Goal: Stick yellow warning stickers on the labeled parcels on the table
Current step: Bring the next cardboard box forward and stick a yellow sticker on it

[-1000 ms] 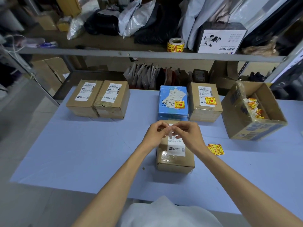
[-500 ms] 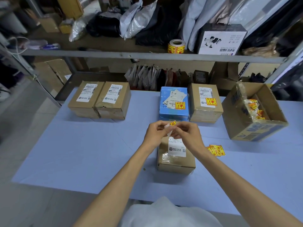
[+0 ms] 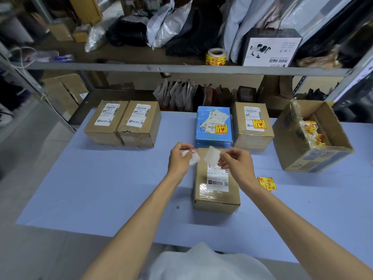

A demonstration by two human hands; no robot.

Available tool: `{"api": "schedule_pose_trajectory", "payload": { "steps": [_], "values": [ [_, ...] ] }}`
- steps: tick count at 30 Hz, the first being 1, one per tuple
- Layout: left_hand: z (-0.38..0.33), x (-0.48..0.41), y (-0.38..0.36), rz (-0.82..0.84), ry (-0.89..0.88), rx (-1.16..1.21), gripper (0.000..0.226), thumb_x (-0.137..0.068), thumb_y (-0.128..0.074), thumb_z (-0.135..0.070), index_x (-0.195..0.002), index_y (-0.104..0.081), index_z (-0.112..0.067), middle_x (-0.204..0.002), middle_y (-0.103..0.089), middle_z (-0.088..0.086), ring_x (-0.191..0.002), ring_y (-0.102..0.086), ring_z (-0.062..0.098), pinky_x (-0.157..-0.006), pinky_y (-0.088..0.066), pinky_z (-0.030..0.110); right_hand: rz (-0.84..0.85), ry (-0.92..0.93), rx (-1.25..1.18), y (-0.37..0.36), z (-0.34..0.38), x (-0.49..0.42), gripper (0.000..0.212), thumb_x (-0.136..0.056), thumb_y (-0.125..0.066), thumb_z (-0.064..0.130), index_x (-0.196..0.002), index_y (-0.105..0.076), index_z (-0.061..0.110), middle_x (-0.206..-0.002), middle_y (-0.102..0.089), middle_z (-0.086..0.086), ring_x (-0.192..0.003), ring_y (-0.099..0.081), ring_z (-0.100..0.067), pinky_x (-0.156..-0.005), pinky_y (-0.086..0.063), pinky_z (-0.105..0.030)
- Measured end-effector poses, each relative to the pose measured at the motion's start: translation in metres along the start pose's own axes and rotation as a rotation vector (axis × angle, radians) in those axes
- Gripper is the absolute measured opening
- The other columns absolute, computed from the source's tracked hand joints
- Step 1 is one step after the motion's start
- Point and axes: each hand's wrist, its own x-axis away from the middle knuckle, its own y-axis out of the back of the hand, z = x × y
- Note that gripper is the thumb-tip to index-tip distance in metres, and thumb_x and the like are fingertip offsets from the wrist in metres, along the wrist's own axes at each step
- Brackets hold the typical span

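A pale blue table (image 3: 101,188) is carrying the parcels, under a cluttered metal shelf (image 3: 121,66) where a sticker roll (image 3: 216,56) is sitting. Above the nearest parcel (image 3: 217,197), the left hand (image 3: 179,160) is pinching a crumpled white scrap (image 3: 192,157), and the right hand (image 3: 237,161) is pinching a pale square (image 3: 212,157) (possibly a sticker seen from behind). Loose yellow stickers (image 3: 267,183) are lying just right of that parcel.

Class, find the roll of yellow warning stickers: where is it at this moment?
In the head view, the roll of stickers stands on the metal shelf behind the table, centre-right, just left of the black-and-white printed box.
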Motion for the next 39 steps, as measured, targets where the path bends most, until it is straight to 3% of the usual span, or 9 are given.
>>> {"api": "schedule_pose_trajectory", "payload": {
  "steps": [4, 9, 11, 14, 18, 22, 28, 32, 39],
  "values": [
    [-0.008, 0.008, -0.004, 0.018, -0.018, -0.100, 0.019, -0.095, -0.039, -0.004, -0.092, -0.057, -0.012, -0.089, -0.060, -0.001, -0.086, -0.057, 0.012, -0.065, -0.044, 0.018, -0.010, -0.009, 0.012, -0.002, 0.002, -0.001, 0.014, -0.089, -0.057, 0.005, -0.083, -0.068, 0.000, -0.071, -0.070, -0.017, -0.062, -0.066, -0.017, -0.056, -0.054, -0.019],
    [-0.014, 0.015, -0.007, -0.040, 0.003, -0.111, 0.026, -0.098, -0.032, -0.012, -0.089, -0.056, -0.007, -0.076, -0.048, -0.004, -0.068, -0.052, 0.011, -0.079, -0.054, 0.041, -0.016, -0.012, 0.011, -0.006, 0.006, -0.001, 0.013, -0.089, -0.058, 0.006, -0.081, -0.067, 0.005, -0.071, -0.070, -0.013, -0.062, -0.067, -0.015, -0.057, -0.055, -0.018],
    [-0.018, 0.018, -0.007, -0.032, -0.014, -0.103, 0.023, -0.099, -0.038, -0.018, -0.089, -0.055, -0.006, -0.075, -0.048, -0.002, -0.065, -0.049, 0.009, -0.068, -0.053, 0.032, -0.016, -0.012, 0.005, -0.007, 0.008, 0.000, 0.013, -0.090, -0.058, 0.007, -0.081, -0.067, 0.005, -0.071, -0.070, -0.013, -0.062, -0.066, -0.015, -0.056, -0.055, -0.017],
    [-0.020, 0.025, -0.008, 0.042, -0.183, -0.232, 0.024, -0.093, -0.056, -0.033, -0.084, -0.053, -0.011, -0.066, -0.046, -0.007, -0.059, -0.043, 0.007, -0.048, -0.036, 0.009, -0.021, -0.022, -0.003, -0.008, 0.009, 0.000, 0.013, -0.090, -0.059, 0.008, -0.082, -0.068, 0.004, -0.070, -0.070, -0.012, -0.062, -0.067, -0.016, -0.057, -0.055, -0.020],
    [-0.016, 0.029, -0.015, 0.139, -0.415, -0.465, 0.036, -0.077, -0.075, -0.044, -0.091, -0.059, -0.015, -0.075, -0.052, -0.008, -0.065, -0.049, 0.004, -0.056, -0.035, 0.007, -0.044, -0.025, 0.007, -0.011, 0.011, 0.001, 0.013, -0.086, -0.061, 0.005, -0.077, -0.069, 0.006, -0.068, -0.069, -0.008, -0.063, -0.066, -0.016, -0.056, -0.053, -0.022],
    [-0.014, 0.026, -0.023, 0.104, -0.507, -0.574, 0.022, -0.085, -0.068, -0.034, -0.093, -0.066, -0.014, -0.090, -0.068, 0.000, -0.079, -0.061, 0.010, -0.070, -0.041, 0.012, -0.042, -0.032, 0.012, -0.012, 0.012, 0.001, 0.015, -0.084, -0.061, 0.006, -0.073, -0.069, 0.010, -0.070, -0.071, -0.009, -0.067, -0.069, -0.018, -0.059, -0.054, -0.025],
    [-0.018, 0.018, -0.020, 0.077, -0.324, -0.380, 0.013, -0.087, -0.067, -0.023, -0.091, -0.070, -0.012, -0.085, -0.069, -0.003, -0.076, -0.061, 0.005, -0.069, -0.046, 0.016, 0.018, 0.003, -0.084, -0.004, 0.010, -0.001, 0.009, -0.089, -0.064, 0.015, -0.087, -0.070, 0.009, -0.079, -0.072, -0.008, -0.069, -0.067, -0.016, -0.062, -0.053, -0.028],
    [-0.020, 0.010, -0.014, 0.165, -0.127, -0.140, 0.008, -0.087, -0.067, -0.019, -0.092, -0.067, -0.013, -0.085, -0.065, -0.003, -0.077, -0.057, 0.005, -0.063, -0.042, 0.015, -0.069, 0.045, 0.061, 0.000, 0.001, -0.006, 0.012, -0.087, -0.067, 0.020, -0.098, -0.066, 0.017, -0.087, -0.069, -0.003, -0.078, -0.068, -0.018, -0.067, -0.057, -0.031],
    [-0.021, 0.011, -0.014, 0.293, -0.005, -0.067, 0.005, -0.090, -0.064, -0.019, -0.092, -0.065, -0.014, -0.085, -0.063, -0.008, -0.072, -0.055, 0.002, -0.056, -0.040, 0.009, -0.034, -0.014, 0.027, 0.003, 0.003, -0.010, 0.006, -0.090, -0.065, 0.012, -0.090, -0.068, 0.007, -0.082, -0.069, -0.010, -0.064, -0.064, -0.013, -0.057, -0.051, -0.022]
  ]
}}
